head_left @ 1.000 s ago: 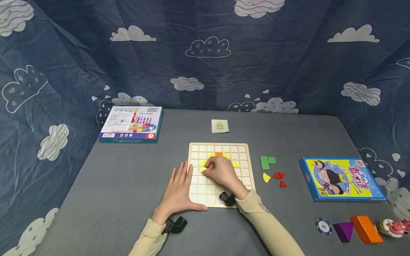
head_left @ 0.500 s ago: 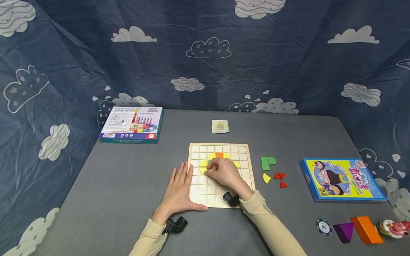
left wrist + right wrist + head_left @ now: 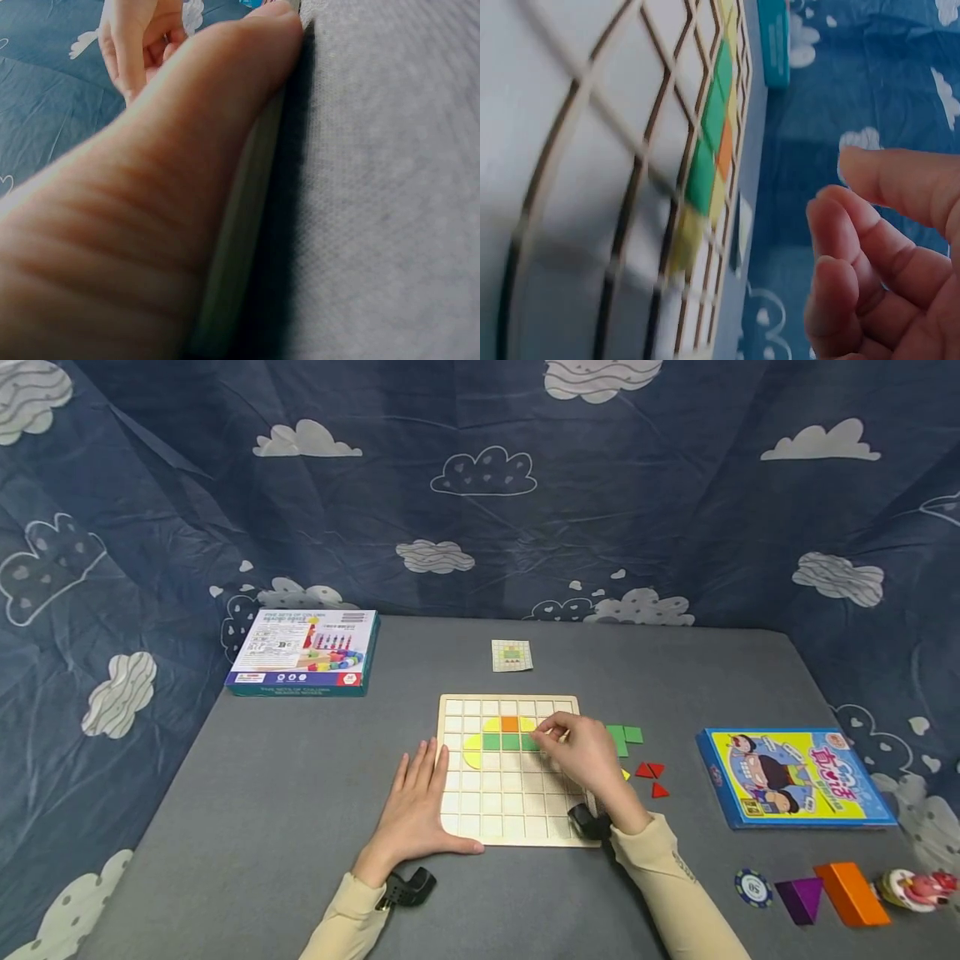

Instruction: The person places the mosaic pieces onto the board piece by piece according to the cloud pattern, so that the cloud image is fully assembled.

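A wooden grid board point(image 3: 491, 810) lies on the table. On it a row of green square tiles point(image 3: 491, 742) sits below an orange square tile point(image 3: 510, 724), with yellow quarter-round tiles point(image 3: 472, 760) around them. My left hand point(image 3: 412, 810) lies spread at the board's left edge, its thumb along the front edge. Above the right end of the green row hovers my right hand point(image 3: 581, 752). In the right wrist view its thumb and index finger stand apart with nothing between them, and a yellow tile point(image 3: 686, 244) shows at the row's end.
Right of the board lie loose green tiles point(image 3: 617, 739) and red triangles point(image 3: 659, 790). A pattern card point(image 3: 512, 656) lies behind it. Boxes point(image 3: 303, 652) stand far left and at right point(image 3: 798, 777). A poker chip point(image 3: 753, 888), purple block point(image 3: 799, 900), orange block point(image 3: 852, 894) and figurine point(image 3: 918, 890) sit front right.
My right hand has left the yellow tiles at the pattern's left side and moved right, uncovering the green row. My left hand stays in place.
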{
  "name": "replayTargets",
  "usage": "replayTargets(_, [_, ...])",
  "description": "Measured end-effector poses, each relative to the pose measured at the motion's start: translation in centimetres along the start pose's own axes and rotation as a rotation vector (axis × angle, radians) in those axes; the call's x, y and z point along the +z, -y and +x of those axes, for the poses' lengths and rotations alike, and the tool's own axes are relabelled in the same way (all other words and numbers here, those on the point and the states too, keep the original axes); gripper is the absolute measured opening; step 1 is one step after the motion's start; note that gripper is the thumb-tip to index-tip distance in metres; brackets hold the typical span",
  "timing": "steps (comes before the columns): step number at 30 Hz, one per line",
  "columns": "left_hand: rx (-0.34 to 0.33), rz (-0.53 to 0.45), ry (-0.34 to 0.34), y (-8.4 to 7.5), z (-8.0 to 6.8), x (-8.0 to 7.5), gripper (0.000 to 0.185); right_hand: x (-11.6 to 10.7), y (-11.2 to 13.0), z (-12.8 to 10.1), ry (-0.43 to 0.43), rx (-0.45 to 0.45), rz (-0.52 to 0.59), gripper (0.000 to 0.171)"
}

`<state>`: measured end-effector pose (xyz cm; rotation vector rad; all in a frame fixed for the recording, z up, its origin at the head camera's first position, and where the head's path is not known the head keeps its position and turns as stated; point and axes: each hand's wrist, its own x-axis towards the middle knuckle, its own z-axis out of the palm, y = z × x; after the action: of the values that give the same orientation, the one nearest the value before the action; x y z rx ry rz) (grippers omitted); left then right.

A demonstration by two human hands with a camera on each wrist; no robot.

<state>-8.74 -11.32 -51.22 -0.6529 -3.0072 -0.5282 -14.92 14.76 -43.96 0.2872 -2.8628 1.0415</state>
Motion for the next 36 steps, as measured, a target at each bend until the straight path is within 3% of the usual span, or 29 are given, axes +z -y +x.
replayTargets(9, [0.002, -0.020, -0.004, 0.1, 0.0, -0.2, 0.140, -2.3, -3.0, -0.9, -0.155, 0.037, -0.060, 0.016])
replayTargets(19, [0.013, -0.051, -0.005, -0.1, -0.1, -0.4, 0.138, -2.9, -7.3, -1.7, -0.204, 0.111, -0.145, 0.026])
replayTargets(36, [0.027, -0.036, -0.033, -0.1, -0.1, -0.4, 0.139, -4.1, -8.3, -2.2, -0.123, 0.281, -0.201, 0.028])
